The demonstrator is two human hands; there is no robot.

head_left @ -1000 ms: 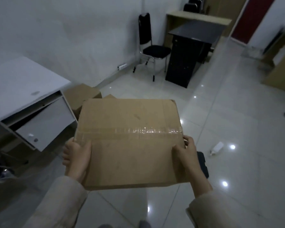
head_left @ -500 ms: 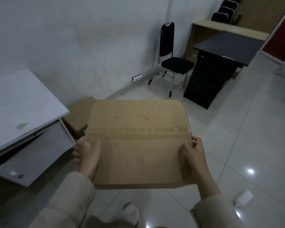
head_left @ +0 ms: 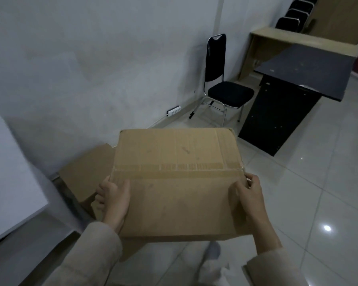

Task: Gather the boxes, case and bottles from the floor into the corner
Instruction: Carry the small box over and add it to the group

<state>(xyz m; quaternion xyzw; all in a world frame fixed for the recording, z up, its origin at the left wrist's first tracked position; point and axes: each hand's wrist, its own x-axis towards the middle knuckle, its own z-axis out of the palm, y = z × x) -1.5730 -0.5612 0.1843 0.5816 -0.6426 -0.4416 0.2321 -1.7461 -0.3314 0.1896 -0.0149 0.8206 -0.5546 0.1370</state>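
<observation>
Head view: we carry the taped box [head_left: 177, 178] above the floor, left hand [head_left: 114, 198] and right hand [head_left: 249, 195] clasping its sides. We should lower it level beside the corner box [head_left: 87, 174], fingers clear.

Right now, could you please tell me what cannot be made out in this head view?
- Second cardboard box by the wall: mostly hidden behind the carried cardboard box.
- Fingers of the left hand and right hand: partly wrapped around the box sides, out of sight.
- White desk: cut off by the left edge.
- Bottles and case: not in view.
</observation>
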